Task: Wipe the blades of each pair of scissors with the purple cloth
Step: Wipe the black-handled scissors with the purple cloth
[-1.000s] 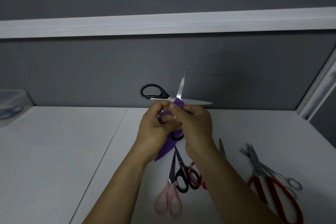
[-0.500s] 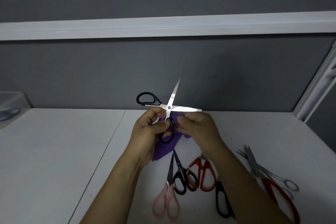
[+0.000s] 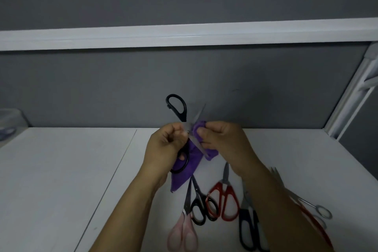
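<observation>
Over white table [image 3: 61, 170], black scissors [image 3: 182, 116] gape (X-shaped) — blades [image 3: 201, 147] pointing right.

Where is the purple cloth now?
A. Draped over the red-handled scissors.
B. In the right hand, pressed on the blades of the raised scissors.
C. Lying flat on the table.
B: the right hand pinches the purple cloth against the open black-handled scissors that the left hand holds.

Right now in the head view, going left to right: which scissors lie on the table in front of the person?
pink-handled scissors → small black-handled scissors → red-handled scissors → dark-blue-handled snips → all-metal scissors, far right, partly behind the right arm.
</observation>
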